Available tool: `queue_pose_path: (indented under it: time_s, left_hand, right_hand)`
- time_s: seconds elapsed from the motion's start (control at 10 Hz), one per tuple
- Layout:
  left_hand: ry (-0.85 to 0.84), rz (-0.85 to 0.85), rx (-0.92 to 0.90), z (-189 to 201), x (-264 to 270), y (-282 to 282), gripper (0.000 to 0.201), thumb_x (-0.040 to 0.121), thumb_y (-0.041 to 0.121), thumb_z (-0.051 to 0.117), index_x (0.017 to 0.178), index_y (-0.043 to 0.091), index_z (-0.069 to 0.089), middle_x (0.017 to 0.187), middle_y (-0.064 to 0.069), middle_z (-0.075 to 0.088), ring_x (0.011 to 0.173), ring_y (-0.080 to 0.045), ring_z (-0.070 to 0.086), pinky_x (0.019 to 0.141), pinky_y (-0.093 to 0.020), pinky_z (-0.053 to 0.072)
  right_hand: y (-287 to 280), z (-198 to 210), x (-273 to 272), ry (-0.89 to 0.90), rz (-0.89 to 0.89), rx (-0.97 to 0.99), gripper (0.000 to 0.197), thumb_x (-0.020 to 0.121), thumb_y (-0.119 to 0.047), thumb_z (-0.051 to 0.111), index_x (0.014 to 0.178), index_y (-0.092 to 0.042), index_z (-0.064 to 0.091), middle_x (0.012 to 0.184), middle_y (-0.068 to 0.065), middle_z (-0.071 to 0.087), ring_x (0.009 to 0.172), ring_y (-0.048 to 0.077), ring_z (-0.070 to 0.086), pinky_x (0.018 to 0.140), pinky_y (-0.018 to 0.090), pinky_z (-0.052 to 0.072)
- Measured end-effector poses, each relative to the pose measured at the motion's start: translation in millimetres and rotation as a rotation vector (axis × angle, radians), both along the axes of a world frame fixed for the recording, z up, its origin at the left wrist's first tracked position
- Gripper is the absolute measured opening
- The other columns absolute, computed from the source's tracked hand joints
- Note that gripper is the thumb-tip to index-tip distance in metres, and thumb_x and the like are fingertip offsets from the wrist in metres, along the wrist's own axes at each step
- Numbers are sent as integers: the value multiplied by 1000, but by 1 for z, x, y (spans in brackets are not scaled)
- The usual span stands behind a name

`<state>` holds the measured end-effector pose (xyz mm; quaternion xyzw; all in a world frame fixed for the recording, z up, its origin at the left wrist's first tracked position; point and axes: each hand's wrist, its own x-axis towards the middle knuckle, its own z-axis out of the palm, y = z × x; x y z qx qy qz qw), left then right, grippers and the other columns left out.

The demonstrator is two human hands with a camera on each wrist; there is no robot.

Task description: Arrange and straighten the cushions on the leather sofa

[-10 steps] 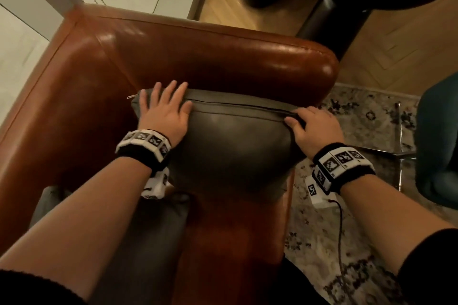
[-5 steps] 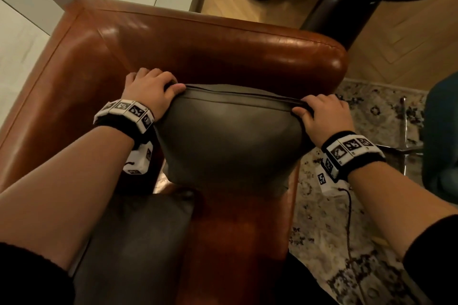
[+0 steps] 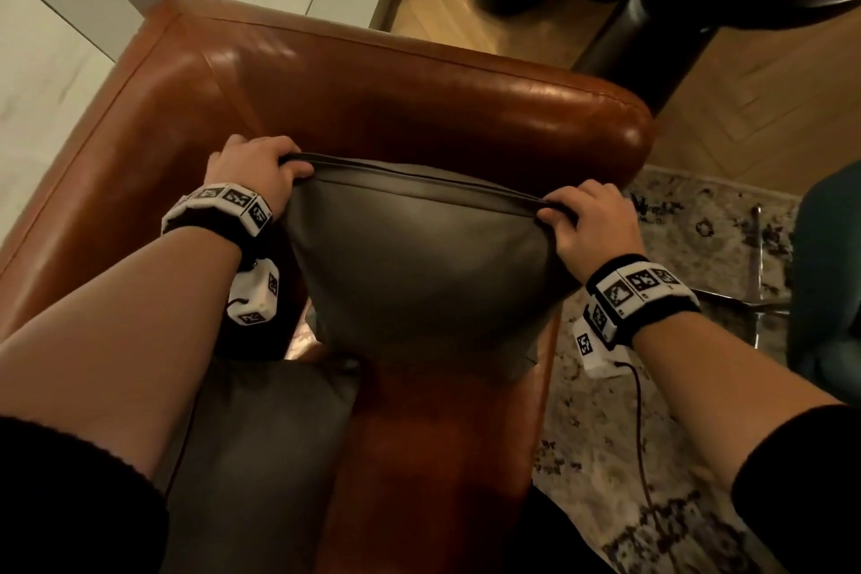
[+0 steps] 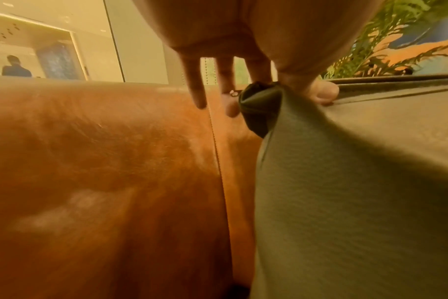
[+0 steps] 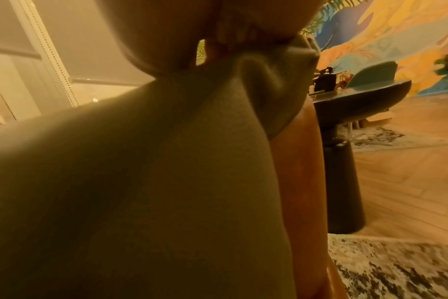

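A dark grey leather cushion [image 3: 419, 261] stands on edge at the end of the brown leather sofa [image 3: 396, 107], just in front of the armrest. My left hand [image 3: 261, 168] pinches its upper left corner [image 4: 258, 101] between thumb and forefinger; the other fingers [image 4: 197, 89] hang straight beside it. My right hand [image 3: 591, 219] grips the upper right corner [image 5: 289, 60], and the top seam is stretched taut between both hands. A second grey cushion [image 3: 261, 457] lies flat on the seat below my left forearm.
A black pedestal table [image 3: 652, 14] stands on wooden floor beyond the armrest. A patterned rug [image 3: 605, 433] lies right of the sofa, with a teal chair [image 3: 834, 275] at the far right. A pale wall [image 3: 46, 61] borders the sofa on the left.
My left hand went from lying flat on the cushion's top to pinching its left corner. Both hands have lifted and pulled the cushion upright and taut.
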<state>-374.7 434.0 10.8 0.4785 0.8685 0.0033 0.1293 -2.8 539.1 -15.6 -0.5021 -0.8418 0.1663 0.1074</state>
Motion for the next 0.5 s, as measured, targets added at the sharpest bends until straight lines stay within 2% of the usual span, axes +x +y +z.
queue_pose_path:
  time_s: [0.1, 0.2, 0.3, 0.5]
  left_hand:
    - [-31, 25, -31, 1, -1, -4, 31, 97, 42, 44, 121, 28, 58, 125, -11, 60, 120, -36, 45, 101, -48, 37]
    - [-81, 41, -29, -5, -1, -18, 40, 97, 44, 38, 133, 29, 48, 141, -5, 49, 126, -35, 44, 105, -52, 37]
    - [-144, 152, 70, -2, 9, -42, 49, 96, 40, 43, 143, 26, 38, 148, -7, 41, 131, -36, 43, 108, -50, 37]
    - [-202, 242, 211, 18, 43, -127, 52, 94, 31, 50, 144, 28, 36, 149, -5, 40, 132, -28, 44, 110, -43, 37]
  right_hand:
    - [2, 1, -3, -85, 37, -35, 22, 94, -33, 54, 109, -20, 65, 103, 4, 62, 102, 27, 52, 88, 42, 40]
    - [-2, 1, -4, -153, 32, -91, 26, 97, -33, 48, 118, -22, 60, 114, 4, 59, 110, 27, 50, 94, 43, 38]
    - [-8, 5, -3, -122, 33, -147, 31, 99, -32, 45, 126, -22, 56, 123, 4, 56, 116, 26, 48, 99, 43, 35]
    - [-40, 28, -8, -6, 199, -71, 42, 95, -29, 52, 135, -20, 49, 134, 3, 50, 126, 24, 43, 109, 43, 34]
